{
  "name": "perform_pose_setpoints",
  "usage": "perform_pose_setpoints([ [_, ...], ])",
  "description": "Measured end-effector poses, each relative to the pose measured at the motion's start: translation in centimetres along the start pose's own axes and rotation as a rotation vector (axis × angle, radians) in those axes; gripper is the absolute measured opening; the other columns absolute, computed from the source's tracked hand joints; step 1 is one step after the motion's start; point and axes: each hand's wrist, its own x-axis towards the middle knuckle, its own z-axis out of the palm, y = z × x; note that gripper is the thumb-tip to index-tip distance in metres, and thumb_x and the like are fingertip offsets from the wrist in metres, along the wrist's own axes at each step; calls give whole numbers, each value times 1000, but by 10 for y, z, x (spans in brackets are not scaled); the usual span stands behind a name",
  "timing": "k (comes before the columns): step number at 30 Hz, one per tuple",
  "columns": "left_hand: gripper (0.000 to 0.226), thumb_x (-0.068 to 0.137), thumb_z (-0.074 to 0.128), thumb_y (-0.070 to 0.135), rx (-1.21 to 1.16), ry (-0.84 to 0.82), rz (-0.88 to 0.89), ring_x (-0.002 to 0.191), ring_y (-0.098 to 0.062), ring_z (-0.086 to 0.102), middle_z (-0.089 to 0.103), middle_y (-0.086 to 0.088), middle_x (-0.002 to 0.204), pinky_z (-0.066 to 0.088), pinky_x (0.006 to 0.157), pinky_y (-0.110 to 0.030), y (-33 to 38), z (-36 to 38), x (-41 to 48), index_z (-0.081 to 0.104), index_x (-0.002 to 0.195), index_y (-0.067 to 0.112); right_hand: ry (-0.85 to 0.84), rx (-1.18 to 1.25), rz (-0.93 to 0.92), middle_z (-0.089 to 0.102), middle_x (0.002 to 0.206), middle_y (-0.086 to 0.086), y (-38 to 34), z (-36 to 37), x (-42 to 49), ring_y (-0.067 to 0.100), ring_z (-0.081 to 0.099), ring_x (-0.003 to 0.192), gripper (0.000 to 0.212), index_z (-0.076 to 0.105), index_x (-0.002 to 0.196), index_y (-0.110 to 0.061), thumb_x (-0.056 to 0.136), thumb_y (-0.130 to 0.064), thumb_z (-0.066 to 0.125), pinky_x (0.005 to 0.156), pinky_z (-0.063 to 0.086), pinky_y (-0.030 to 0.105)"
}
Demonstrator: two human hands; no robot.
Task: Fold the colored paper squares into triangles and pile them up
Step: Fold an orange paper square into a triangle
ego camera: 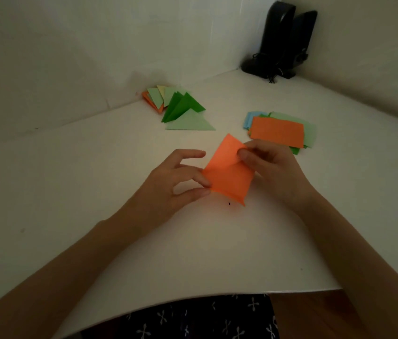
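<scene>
An orange paper square (pixel 225 172) is held just above the white table (pixel 95 167) in the middle of the view, slightly bent. My left hand (pixel 176 179) pinches its left edge between thumb and fingers. My right hand (pixel 269 167) pinches its upper right corner, curling that corner over. To the right lies a stack of unfolded squares (pixel 278 132), orange on top with green and blue beneath. At the back stands a pile of folded triangles (pixel 178 106), green, light green, yellow and orange.
Two black speakers (pixel 281 40) with a cable stand in the far right corner against the wall. The table's front edge (pixel 193 299) curves just before my lap. Walls close the table off at the back and right.
</scene>
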Motion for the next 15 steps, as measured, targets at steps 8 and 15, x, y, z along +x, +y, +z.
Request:
perform_pose_setpoints([
  [8, 13, 76, 75, 16, -370, 131, -236, 77, -2, 65, 68, 13, 80, 47, 74, -12, 15, 1, 2, 64, 82, 21, 47, 361, 101, 66, 71, -9, -10, 7, 0, 4, 57, 67, 7, 71, 76, -22, 81, -19, 67, 66, 47, 19],
  [15, 24, 78, 66, -6, -622, 255, -370, 65, -9, 66, 66, 7, 67, 50, 65, -17, 22, 4, 6, 51, 83, 11, 60, 496, 132, 64, 72, -8, -12, 12, -1, 4, 58, 68, 8, 71, 79, -21, 77, -24, 64, 63, 47, 18],
])
